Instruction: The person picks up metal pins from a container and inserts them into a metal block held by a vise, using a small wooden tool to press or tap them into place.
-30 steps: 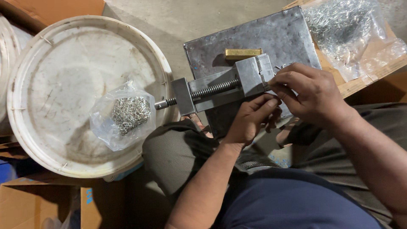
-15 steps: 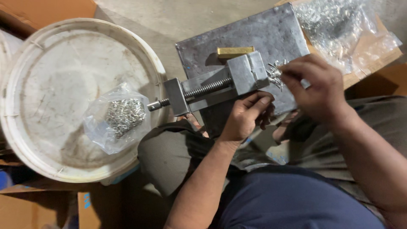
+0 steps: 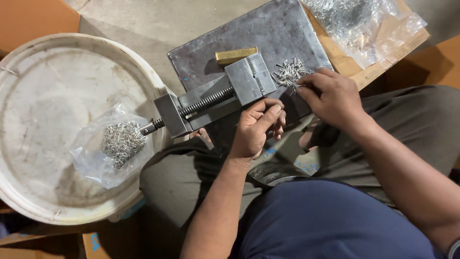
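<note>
We see a small steel vise lying on a grey metal plate, screw pointing left, beside a loose heap of tiny silvery pins.

White bucket lid w/ clear bag of metal bits; brass block; cardboard.

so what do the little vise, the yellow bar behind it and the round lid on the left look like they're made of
The vise looks like bare steel: dull grey faces, a threaded screw, matte ground finish. The yellow bar seems to be brass, judging by its gold sheen, though painted metal can't be ruled out. The round lid looks like off-white plastic, with a moulded rim, scuffed and stained.
</note>
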The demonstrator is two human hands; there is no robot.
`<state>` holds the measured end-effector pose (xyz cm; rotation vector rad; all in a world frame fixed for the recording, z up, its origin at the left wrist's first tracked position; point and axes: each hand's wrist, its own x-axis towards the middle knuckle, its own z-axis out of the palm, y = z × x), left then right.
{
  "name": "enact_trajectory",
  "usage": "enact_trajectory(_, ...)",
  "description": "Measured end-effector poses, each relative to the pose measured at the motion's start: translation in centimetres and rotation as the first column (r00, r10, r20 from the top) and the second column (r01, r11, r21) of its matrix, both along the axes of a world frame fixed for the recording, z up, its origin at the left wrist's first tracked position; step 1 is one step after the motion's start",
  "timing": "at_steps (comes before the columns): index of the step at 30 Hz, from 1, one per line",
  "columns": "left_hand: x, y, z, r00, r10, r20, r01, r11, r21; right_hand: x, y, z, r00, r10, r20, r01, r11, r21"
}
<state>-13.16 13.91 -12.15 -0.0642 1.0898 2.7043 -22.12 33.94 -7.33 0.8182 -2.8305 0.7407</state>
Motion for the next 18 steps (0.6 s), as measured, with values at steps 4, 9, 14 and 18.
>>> enact_trajectory(4,0.0,0.1,0.0,1.0,0.001,-0.002,-0.001,1.0,-0.024,-0.3,-0.3,0.0,0.999,0.029,-0.026,-0.027,0.997,0.073)
enact_trajectory(9,0.0,0.7,0.3,0.999,-0.003,-0.039,-0.003,0.988,-0.155,-0.5,0.2,0.0,0.995,0.046,0.084,-0.044,0.999,-0.029)
enact_trajectory(14,0.1,1.5,0.9,0.997,0.027,-0.067,-0.041,0.975,-0.22,-0.8,0.7,0.6,0.751,0.027,0.659,0.17,0.957,-0.233)
enact_trajectory(18,0.1,2.0,0.9,0.988,0.092,-0.127,-0.126,0.948,-0.293,-0.2,0.7,1.2,0.556,0.126,0.822,0.285,0.9,-0.331)
